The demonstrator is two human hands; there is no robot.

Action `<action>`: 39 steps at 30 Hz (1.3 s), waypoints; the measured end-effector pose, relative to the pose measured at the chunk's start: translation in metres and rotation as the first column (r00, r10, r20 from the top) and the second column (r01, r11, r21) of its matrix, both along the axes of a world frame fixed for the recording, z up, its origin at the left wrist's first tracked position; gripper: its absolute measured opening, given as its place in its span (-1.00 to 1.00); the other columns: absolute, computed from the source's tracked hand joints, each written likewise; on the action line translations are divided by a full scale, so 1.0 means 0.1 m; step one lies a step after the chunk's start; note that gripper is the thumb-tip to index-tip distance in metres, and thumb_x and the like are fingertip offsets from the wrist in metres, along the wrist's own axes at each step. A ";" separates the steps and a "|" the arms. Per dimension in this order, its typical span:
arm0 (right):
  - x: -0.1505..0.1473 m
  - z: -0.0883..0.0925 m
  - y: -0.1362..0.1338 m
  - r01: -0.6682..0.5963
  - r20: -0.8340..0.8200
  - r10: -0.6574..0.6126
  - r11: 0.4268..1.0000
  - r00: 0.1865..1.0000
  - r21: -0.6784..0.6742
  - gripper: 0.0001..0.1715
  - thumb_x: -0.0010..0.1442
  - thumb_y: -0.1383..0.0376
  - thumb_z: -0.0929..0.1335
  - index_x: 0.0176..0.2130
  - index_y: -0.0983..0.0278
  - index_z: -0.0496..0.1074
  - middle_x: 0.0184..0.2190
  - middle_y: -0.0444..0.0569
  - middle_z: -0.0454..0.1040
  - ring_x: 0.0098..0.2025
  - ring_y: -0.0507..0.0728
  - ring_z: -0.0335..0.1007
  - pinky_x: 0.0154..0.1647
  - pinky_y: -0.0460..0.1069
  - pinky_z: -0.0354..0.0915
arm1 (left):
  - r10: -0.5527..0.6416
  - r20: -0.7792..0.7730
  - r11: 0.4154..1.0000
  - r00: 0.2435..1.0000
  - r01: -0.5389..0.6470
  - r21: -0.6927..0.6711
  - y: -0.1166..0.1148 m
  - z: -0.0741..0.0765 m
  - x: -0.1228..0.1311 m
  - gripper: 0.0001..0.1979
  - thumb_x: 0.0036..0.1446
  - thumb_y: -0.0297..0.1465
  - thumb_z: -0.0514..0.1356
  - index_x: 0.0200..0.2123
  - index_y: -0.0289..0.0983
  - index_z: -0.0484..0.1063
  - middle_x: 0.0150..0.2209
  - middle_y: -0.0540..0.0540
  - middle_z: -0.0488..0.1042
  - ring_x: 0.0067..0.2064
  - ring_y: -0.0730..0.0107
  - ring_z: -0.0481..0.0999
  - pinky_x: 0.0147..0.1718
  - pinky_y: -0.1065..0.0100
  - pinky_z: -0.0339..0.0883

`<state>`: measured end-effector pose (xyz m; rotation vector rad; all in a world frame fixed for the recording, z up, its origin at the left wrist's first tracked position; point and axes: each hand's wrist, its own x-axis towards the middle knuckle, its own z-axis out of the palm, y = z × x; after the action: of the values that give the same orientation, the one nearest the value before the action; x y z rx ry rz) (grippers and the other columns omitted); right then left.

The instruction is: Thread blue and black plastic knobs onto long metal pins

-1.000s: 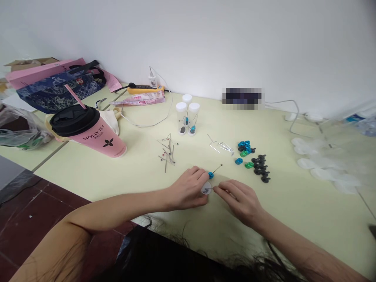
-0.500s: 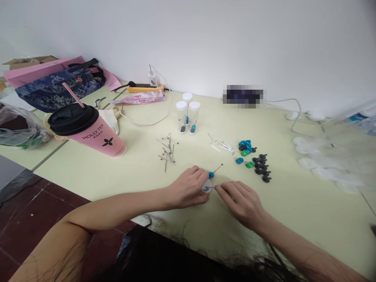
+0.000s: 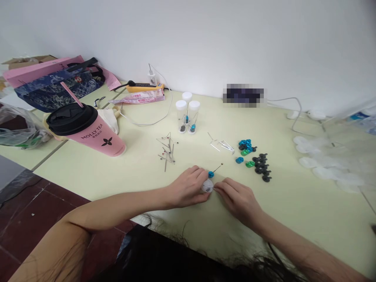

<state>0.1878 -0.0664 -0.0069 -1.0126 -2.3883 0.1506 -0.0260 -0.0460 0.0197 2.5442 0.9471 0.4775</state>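
Observation:
My left hand (image 3: pixel 189 188) is closed round a small clear vial (image 3: pixel 207 186) lying near the table's front edge. My right hand (image 3: pixel 236 197) pinches something thin at the vial's mouth, too small to name. A blue bead on a metal pin (image 3: pixel 212 172) lies just behind the vial. Further back right sit blue and green beads (image 3: pixel 244 150) and a cluster of black beads (image 3: pixel 261 167). Loose metal pins (image 3: pixel 167 152) lie left of centre, and more pins (image 3: pixel 221 145) lie in the middle.
A pink lidded cup with a straw (image 3: pixel 88 131) stands at the left. Three white-capped vials (image 3: pixel 187 116) stand behind the pins. A power strip (image 3: pixel 142 86), bags (image 3: pixel 55 86) and cables line the back. White round pads (image 3: pixel 323 162) lie at the right.
My right hand has moved slightly left, closing in on the vial's mouth. My left hand has stayed put.

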 end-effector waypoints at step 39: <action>0.04 0.09 0.24 0.032 -0.542 -0.354 0.857 0.762 -0.515 -0.87 0.29 0.26 0.27 -0.31 0.23 0.34 -0.47 -0.11 0.47 -0.46 0.05 0.39 -0.42 -0.07 0.30 | 0.522 0.607 0.615 0.599 0.228 -0.755 0.58 -0.18 0.23 -0.75 -0.10 -0.40 0.35 -0.40 -0.33 0.34 -0.49 -0.01 0.48 -0.46 0.44 0.49 -0.37 0.35 0.38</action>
<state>0.1921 -0.0426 0.0025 -1.1938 -1.6354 0.8975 -0.0026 0.0121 0.0018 1.1783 0.7632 0.9086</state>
